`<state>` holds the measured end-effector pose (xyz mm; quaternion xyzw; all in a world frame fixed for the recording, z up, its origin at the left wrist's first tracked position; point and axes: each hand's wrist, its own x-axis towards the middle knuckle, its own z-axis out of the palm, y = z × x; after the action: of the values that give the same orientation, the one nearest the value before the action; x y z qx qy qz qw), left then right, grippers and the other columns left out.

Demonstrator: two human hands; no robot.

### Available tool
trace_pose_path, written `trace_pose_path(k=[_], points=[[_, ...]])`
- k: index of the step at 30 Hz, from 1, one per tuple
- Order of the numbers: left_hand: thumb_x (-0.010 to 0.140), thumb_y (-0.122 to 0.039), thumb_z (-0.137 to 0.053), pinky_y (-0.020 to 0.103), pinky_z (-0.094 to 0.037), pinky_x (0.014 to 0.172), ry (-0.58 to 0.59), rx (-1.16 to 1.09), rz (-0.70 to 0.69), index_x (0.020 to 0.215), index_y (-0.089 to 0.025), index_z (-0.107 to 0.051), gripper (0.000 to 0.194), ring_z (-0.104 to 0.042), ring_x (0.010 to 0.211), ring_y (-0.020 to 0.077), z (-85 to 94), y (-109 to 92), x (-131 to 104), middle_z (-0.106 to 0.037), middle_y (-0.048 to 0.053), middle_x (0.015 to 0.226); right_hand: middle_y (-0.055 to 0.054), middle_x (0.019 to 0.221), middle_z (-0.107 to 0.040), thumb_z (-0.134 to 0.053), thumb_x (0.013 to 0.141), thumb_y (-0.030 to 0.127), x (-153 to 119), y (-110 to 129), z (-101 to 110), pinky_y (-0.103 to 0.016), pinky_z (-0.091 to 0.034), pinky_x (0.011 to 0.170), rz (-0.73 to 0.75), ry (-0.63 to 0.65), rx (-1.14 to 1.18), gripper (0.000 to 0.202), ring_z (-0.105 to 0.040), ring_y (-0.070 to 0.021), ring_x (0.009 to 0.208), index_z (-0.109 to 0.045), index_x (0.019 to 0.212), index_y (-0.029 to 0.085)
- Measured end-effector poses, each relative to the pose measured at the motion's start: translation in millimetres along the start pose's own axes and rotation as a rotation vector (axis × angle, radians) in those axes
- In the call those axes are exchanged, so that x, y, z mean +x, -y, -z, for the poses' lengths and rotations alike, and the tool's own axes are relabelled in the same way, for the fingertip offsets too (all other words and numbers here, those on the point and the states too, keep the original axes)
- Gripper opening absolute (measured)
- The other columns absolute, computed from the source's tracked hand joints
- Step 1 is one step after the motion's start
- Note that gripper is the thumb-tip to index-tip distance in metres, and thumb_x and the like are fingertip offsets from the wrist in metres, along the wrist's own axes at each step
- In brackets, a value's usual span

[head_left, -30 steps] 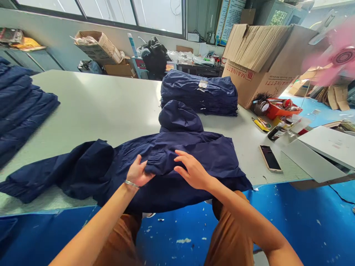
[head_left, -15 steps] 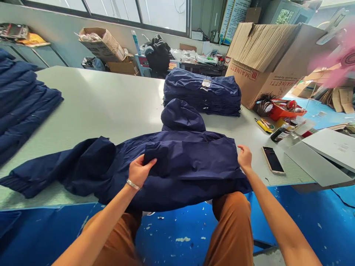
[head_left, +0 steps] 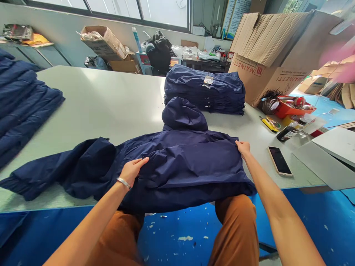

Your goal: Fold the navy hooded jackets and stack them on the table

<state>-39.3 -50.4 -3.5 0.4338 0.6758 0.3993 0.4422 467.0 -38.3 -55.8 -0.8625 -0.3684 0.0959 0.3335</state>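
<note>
Navy cloth makes up the hooded jacket (head_left: 180,166), which lies spread over the near edge of the table (head_left: 111,99), its lower part hanging towards the person's knees. Its hood (head_left: 183,114) points away from the person, rounded and a little crumpled. Both hands are clamped on the jacket, well apart: the left hand (head_left: 132,170) pinches cloth near the middle of the body between thumb and fingertips, while the right hand (head_left: 244,148) grips the far corner of a layer that lies across the jacket. That layer, probably the right-hand side turned inwards, is fairly straight along its upper edge but rumpled beside the left hand. So the right-hand side looks largely folded in, with some creases not yet smoothed. On the left, the sleeve (head_left: 50,170) stretches out along the table, bunched near the shoulder, its gathered cuff (head_left: 13,186) close to the table's edge; that side is not folded in, and neither is the hood. Just beyond the hood sits a stack of folded navy garments (head_left: 203,92) with a pale tag (head_left: 208,79) on top, far more compact than the jacket. Another navy pile (head_left: 24,107) stands at the far left. Beyond the right hand are a phone (head_left: 279,161), a dark bottle (head_left: 288,133), a yellow cutter (head_left: 268,124) and an orange basket (head_left: 285,110), none touching the jacket.
</note>
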Motion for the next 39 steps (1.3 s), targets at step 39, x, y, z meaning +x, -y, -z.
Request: trace_pose_path(k=[39], points=[[0.09, -0.035, -0.044, 0.034, -0.05, 0.088, -0.191, 0.745, -0.227, 0.104, -0.015, -0.072, 0.037, -0.069, 0.102, 0.0282, 2.1, 12.0, 42.3, -0.075, 0.013, 0.106, -0.02, 0.119, -0.06, -0.051, 0.088, 0.037, -22.0, 13.8, -4.5, -0.042, -0.043, 0.091, 0.027, -0.218, -0.13, 0.038, -0.056, -0.0304, 0.108, -0.057, 0.117, 0.013]])
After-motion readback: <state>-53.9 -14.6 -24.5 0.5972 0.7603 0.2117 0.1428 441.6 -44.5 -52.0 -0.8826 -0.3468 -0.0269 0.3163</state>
